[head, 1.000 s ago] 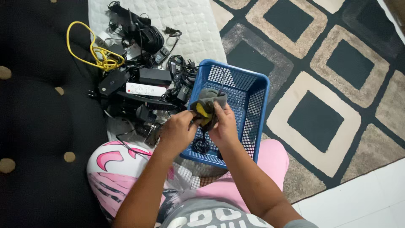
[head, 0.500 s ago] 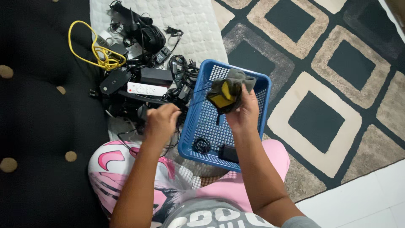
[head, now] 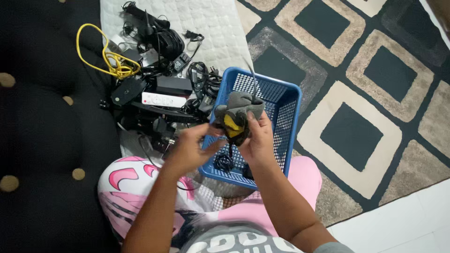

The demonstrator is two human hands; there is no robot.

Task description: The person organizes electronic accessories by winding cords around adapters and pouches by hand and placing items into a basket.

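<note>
We take the blue plastic basket as the reference landmark. It sits on the patterned rug, with its near edge against our pink-clad knee.

Right hand: positioned over the near half of the basket. Its grip is closed around a grey cloth wrapped about a black-and-yellow object; the object appears to be a small electronic device, though the cloth covers too much of it for us to name it. A thin dark cord hangs from the bundle down into the basket.

Left hand: positioned at the left rim of the basket, fingers spread and loosely extended toward the bundle. We cannot tell whether the fingertips touch the cloth; the hand grips nothing.

Inside the basket, at the near end below the bundle, lies a coiled black cable.

Left of the basket lies a heap of electronics on a white quilted mat: a white remote control, a black power adapter just beyond it, a flat black box further left, and tangled black cables touching the basket's left wall. A yellow cable loops at the far-left edge of the heap. A black tufted cushion lies left of the heap.
</note>
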